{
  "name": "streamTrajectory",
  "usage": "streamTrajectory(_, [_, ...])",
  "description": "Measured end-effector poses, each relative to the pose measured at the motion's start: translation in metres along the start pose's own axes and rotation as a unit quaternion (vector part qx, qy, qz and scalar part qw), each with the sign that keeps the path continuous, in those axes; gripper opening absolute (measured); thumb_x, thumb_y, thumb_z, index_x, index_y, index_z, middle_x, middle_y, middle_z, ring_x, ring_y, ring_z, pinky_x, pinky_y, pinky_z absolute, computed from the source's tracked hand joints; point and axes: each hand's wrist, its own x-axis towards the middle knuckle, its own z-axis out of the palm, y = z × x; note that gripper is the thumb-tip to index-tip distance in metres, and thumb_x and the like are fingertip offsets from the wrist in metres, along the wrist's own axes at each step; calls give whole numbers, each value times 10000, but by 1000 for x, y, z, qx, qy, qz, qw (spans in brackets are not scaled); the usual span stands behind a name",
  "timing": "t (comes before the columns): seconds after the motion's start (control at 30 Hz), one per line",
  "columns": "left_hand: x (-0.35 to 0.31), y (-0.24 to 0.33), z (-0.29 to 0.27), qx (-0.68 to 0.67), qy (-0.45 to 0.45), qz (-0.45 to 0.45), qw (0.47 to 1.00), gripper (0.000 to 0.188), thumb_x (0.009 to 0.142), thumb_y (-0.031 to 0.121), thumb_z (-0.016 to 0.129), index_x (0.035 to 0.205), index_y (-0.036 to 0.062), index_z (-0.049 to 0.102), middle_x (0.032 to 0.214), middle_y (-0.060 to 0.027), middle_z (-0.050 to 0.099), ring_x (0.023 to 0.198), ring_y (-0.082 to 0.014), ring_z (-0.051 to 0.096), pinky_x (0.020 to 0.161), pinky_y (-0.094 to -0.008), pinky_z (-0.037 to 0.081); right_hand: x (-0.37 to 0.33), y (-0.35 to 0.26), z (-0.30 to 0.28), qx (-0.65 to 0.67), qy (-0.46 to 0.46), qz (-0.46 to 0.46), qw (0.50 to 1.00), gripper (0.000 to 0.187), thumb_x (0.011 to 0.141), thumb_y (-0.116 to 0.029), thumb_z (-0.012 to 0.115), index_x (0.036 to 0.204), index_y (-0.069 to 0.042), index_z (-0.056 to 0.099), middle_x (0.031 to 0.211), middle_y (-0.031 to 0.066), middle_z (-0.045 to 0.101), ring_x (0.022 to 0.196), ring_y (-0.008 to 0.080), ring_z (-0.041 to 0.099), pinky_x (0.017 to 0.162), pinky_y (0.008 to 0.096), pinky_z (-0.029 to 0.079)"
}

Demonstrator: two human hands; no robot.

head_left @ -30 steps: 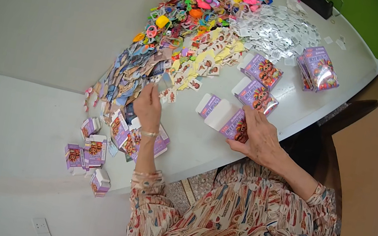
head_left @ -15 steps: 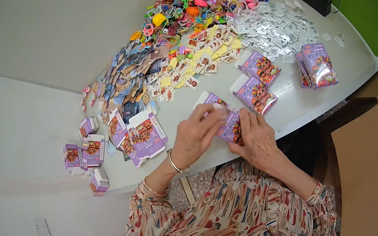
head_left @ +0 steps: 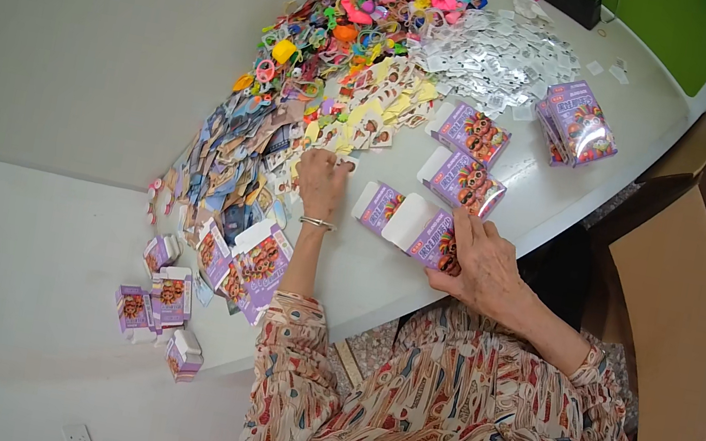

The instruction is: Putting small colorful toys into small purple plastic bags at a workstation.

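Note:
My right hand grips a small purple box with colourful printed figures; its white flap stands open at the left end. Another purple box lies just left of it. My left hand, with a bangle at the wrist, is down at the near edge of the small picture cards. Its fingers are curled, and the back of the hand hides what they may hold. Beyond my right hand, two more purple boxes lie with white flaps out.
Piled up behind are plastic trinkets, clear packets and folded bluish papers. Stacked purple boxes stand at the right. Flattened cartons and small boxes are at the left. A cardboard box stands beyond the right edge.
My left hand has left the purple box and moved left and away from me to the picture cards. My right hand keeps its grip on the box, whose flap now shows.

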Motion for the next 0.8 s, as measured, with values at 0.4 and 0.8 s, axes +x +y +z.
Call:
streamTrajectory(0.4, [-4,148,-74,-279,-71,71,955,77,808,90,678,851,31,654,1032,-113,600,957,-242,563,851,-341,441,7,3,-15,-51,56,24,997,905,630,-348,797,1251,132,348,1014,227,557,821,347,602,634,399,525])
streamTrajectory(0.8, [143,139,40,-321,-136,51,936,294,831,240,677,958,-25,685,799,-75,683,716,-170,599,692,-288,482,-15,21,-37,-62,133,72,987,791,661,-381,752,1173,117,410,868,208,575,766,348,614,619,407,519])
